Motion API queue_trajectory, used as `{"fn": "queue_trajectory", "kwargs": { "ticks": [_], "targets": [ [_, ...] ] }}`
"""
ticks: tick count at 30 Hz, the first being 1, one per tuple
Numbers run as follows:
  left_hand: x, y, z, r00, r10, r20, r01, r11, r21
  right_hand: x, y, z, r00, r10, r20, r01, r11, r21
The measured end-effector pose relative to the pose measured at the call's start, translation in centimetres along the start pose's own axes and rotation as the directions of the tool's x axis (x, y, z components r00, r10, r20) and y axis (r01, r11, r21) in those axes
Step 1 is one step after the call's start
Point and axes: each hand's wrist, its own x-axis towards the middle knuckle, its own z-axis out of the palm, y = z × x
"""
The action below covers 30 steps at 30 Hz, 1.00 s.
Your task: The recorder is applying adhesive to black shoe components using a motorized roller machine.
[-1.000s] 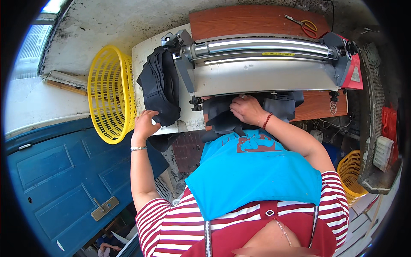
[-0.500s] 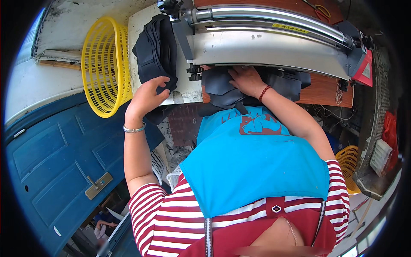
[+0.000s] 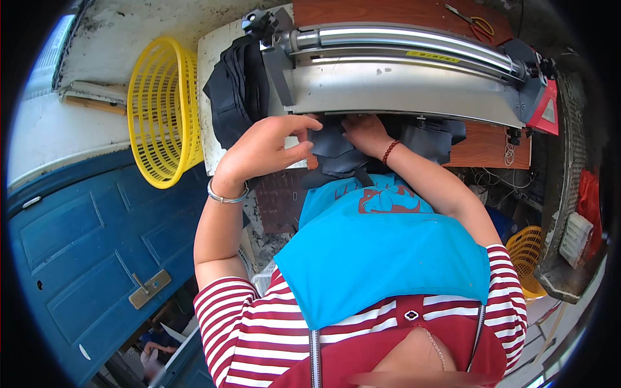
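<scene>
The bare left hand (image 3: 268, 146) has moved right from the stacked black sheet pieces (image 3: 234, 94), fingers parted. The bare right hand (image 3: 367, 134) stays on smooth black sheets (image 3: 332, 141), grip impossible to tell

Your blue apron (image 3: 381, 258) looked like smooth matt cloth, and your bangle (image 3: 226, 199) was glossy metal. The black pieces (image 3: 337, 143) before you seemed smooth with a dull sheen, like leather. The roller (image 3: 414, 43) was mirror-bright metal, the plate (image 3: 401, 87) duller metal. Your worktop (image 3: 486, 149) looked like smooth wood, the yellow basket (image 3: 184, 110) plastic, the wall (image 3: 129, 39) rough.
</scene>
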Motion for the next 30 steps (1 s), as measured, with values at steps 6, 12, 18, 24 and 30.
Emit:
{"fn": "queue_trajectory", "kwargs": {
  "ticks": [6, 12, 18, 24, 30],
  "targets": [
    [6.4, 2.4, 0.0, 0.992, 0.104, -0.075, -0.110, 0.990, -0.089, -1.6, -1.0, -2.4, 0.985, -0.051, -0.163, 0.072, 0.990, 0.124],
    [15.9, 1.1, 0.0, 0.667, 0.564, -0.486, -0.396, 0.822, 0.409, -4.9, -2.0, -12.1, 0.902, 0.363, -0.235, -0.115, 0.725, 0.679],
    [22.1, 2.4, -0.8, 0.963, 0.129, -0.237, -0.002, 0.881, 0.473, -6.8, 2.1, -17.6, 0.737, 0.668, -0.105, -0.311, 0.473, 0.824],
    [27.4, 0.9, -1.2, 0.997, -0.073, -0.034, 0.081, 0.934, 0.348, -2.8, 5.6, -17.5, 0.755, 0.656, -0.022, -0.352, 0.433, 0.830],
    [29.0, 0.6, -2.7, 0.993, -0.118, -0.025, 0.117, 0.992, -0.046, -3.5, 4.5, -19.5, 0.735, 0.507, -0.450, -0.384, 0.859, 0.339]
  ]
}}
